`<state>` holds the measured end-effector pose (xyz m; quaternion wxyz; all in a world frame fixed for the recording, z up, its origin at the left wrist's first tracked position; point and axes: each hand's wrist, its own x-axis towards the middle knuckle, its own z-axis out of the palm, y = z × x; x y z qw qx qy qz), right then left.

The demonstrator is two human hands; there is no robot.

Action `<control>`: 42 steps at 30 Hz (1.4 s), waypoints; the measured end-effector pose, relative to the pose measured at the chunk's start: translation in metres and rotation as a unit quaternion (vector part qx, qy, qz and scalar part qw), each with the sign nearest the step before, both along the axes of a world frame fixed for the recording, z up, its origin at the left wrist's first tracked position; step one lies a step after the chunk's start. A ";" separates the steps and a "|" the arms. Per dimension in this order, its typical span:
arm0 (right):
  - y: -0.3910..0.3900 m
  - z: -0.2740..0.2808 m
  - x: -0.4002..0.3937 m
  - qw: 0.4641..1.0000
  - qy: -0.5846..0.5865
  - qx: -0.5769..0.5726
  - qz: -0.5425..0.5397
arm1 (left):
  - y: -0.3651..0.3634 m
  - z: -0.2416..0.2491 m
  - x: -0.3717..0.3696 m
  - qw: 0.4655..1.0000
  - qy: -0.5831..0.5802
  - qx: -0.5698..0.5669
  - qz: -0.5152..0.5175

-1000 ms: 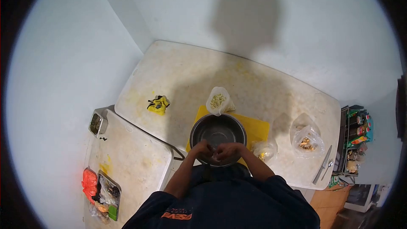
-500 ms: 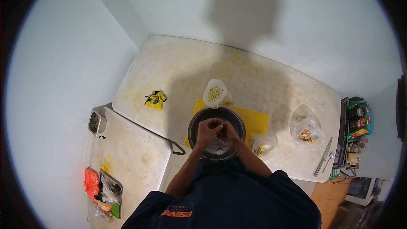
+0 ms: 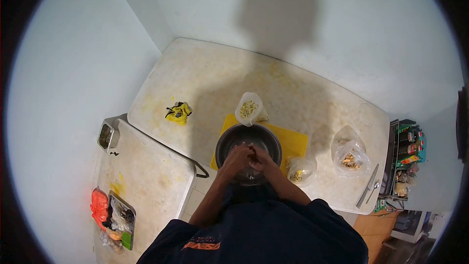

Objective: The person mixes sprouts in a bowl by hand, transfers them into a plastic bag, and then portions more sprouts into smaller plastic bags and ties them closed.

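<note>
Both of my hands are over a dark metal bowl (image 3: 266, 137) standing on a yellow cutting board (image 3: 294, 141). My left hand (image 3: 238, 161) and my right hand (image 3: 263, 159) meet at the fingertips, fingers bent and drawn together. Whatever lies between them is too small and too shaded to name. Pale bits show in the bowl below my wrists, but the hands cover most of them. Just beyond the bowl's far rim, an open plastic bag (image 3: 249, 109) holds thin, pale, sprout-like strips. A second clear bag (image 3: 299, 172) with small pieces lies right of the bowl.
Farther right are a clear bag of brownish pieces (image 3: 351, 160), a knife (image 3: 367, 186) and a spoon (image 3: 373, 189). A crumpled yellow-black cloth (image 3: 179, 113) lies left. The side table carries a metal container (image 3: 108, 136) and a tray (image 3: 134, 232) with bags. A bottle rack (image 3: 409, 142) stands right.
Both hands have lowered slightly toward the near side of the bowl, and their fingers point more forward. The whole view has shifted a little; the bags and bowl keep their places.
</note>
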<state>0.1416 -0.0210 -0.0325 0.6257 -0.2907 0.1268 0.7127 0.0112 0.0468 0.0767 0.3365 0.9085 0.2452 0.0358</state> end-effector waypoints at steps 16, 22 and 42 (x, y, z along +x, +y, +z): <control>0.023 0.282 0.044 0.673 -0.501 0.226 -0.494 | 0.042 0.013 -0.010 0.952 -0.169 -0.207 0.152; 0.073 0.157 0.034 0.449 -0.816 0.126 -0.342 | 0.051 0.005 -0.002 0.947 -0.163 -0.240 0.136; 0.074 0.055 0.041 0.526 -0.849 -0.051 0.002 | 0.034 0.026 -0.034 0.951 -0.088 -0.261 0.142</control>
